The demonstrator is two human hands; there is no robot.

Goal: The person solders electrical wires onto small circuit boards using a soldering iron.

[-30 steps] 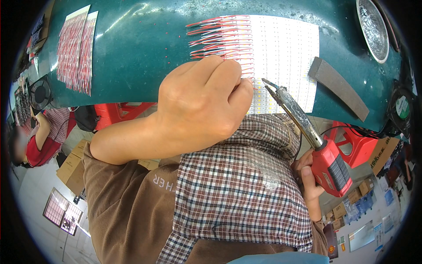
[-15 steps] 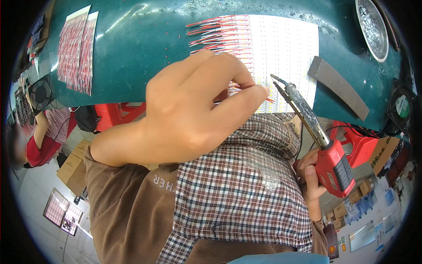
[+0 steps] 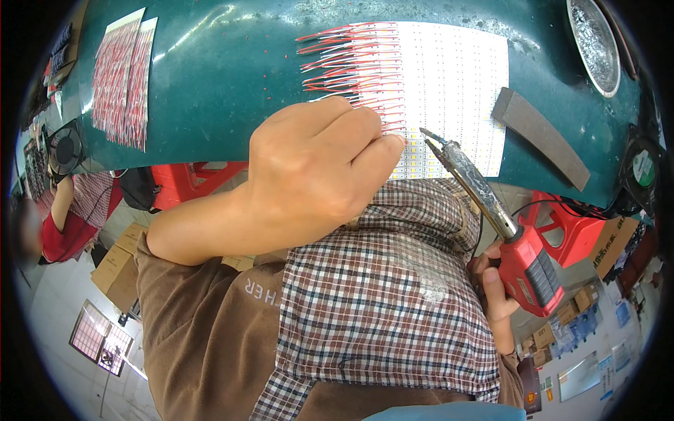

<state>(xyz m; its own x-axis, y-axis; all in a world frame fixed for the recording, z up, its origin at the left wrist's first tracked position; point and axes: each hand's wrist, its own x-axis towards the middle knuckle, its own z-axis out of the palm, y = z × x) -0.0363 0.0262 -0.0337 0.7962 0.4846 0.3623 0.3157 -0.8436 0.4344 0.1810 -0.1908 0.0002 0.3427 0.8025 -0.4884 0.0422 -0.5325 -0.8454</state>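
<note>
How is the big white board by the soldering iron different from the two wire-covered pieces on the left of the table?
The white board is broad; each of the wire-covered pieces looks narrower.
Wires sit along the white board's left side only, while they cover most of the wire-covered pieces.
The left hand hides part of the white board; no hand covers the wire-covered pieces.
Both have red and white wires.
</note>
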